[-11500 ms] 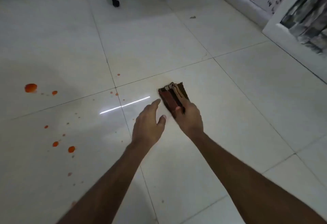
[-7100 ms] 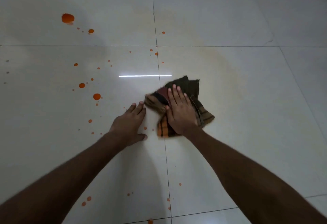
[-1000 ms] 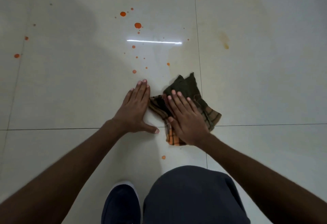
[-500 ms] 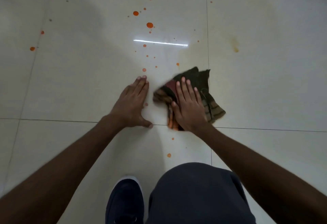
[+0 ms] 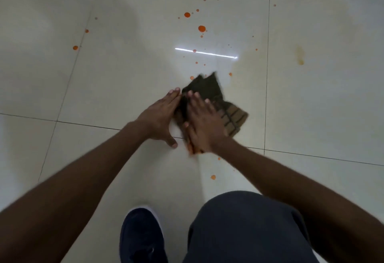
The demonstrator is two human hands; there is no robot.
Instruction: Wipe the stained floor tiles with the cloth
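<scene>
A dark checked cloth (image 5: 211, 90) lies crumpled on the glossy white floor tiles (image 5: 116, 79). My right hand (image 5: 202, 121) presses flat on it, fingers spread, and looks motion-blurred. My left hand (image 5: 161, 115) rests flat on the bare tile just left of the cloth, its fingertips touching the cloth's edge. Orange drops (image 5: 201, 28) are scattered beyond the cloth, and a few more orange drops (image 5: 213, 177) sit nearer to me. A faint yellowish smear (image 5: 300, 55) marks the tile to the right.
My dark shoe (image 5: 141, 235) and bent knee (image 5: 249, 227) fill the bottom of the view. More orange spots (image 5: 75, 47) dot the tile joint at the far left. A bright light reflection (image 5: 205, 52) streaks the floor.
My right hand has slid the cloth left until it touches my left hand. The left hand has stayed planted on the tile.
</scene>
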